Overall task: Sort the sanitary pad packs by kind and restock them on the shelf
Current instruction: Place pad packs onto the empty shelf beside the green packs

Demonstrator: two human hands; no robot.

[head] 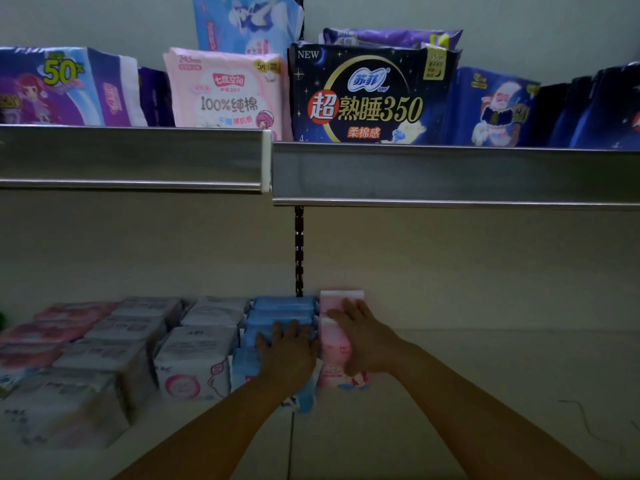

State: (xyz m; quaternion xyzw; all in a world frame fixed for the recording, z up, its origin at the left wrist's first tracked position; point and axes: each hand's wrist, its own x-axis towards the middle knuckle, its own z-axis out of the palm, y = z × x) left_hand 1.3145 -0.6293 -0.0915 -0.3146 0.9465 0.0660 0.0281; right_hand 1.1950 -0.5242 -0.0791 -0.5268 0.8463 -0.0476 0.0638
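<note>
At the bottom centre of the frame, two bare forearms reach forward onto the lower shelf (485, 375). The left hand (287, 355) lies flat, fingers spread and released, on top of the row of blue packs (280, 306), which runs back to the shelf's rear wall. Just right of it, the right hand (363, 341) rests with its palm and fingers against the top and right side of the pink packs (337, 362), which touch the blue row; whether it grips them or only presses, I cannot tell. Left of the blue row stand rows of white packs (197, 358), then pinkish packs (52, 327) at the lower left edge, blurred. Farther up, across the top of the frame, the upper shelf (450, 174) carries larger packs upright: a purple pack (59, 88) at upper left, a pale pink pack (225, 91), a dark night-sky pack (367, 95) at centre, and a blue pack (491, 105) to the right.
</note>
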